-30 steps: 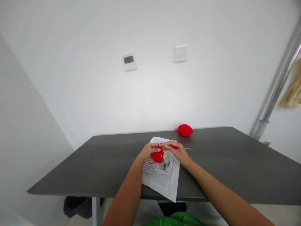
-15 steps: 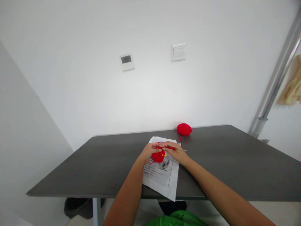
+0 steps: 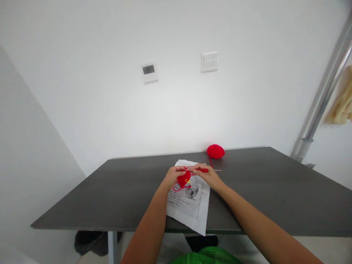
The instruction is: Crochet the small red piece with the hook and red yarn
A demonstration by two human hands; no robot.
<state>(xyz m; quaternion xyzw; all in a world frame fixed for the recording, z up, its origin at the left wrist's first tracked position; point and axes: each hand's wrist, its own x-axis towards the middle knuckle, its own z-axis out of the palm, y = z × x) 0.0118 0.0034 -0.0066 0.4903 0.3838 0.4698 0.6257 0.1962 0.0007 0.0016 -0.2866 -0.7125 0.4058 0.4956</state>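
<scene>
My left hand (image 3: 173, 176) pinches the upper edge of a small red crochet piece (image 3: 183, 179). A yellow stitch marker (image 3: 188, 180) hangs on the piece's right side. Between the fingers of my right hand (image 3: 206, 175) is a crochet hook (image 3: 203, 170) with a red grip, its metal end pointing right. The hook's other end reaches the top of the piece, where the tip is too small to make out. Loose red yarn (image 3: 177, 189) curls below the piece. Under both hands lies a printed sheet of paper (image 3: 189, 212).
A red yarn ball (image 3: 216, 151) sits at the back of the dark table (image 3: 261, 190), against the wall, its strand running toward my right hand. The sheet overhangs the front edge. A black bin (image 3: 92, 242) stands below on the left.
My right hand has turned and shifted slightly, so the hook now lies nearly level. The crochet piece is tilted differently, with more of its loose yarn showing below.
</scene>
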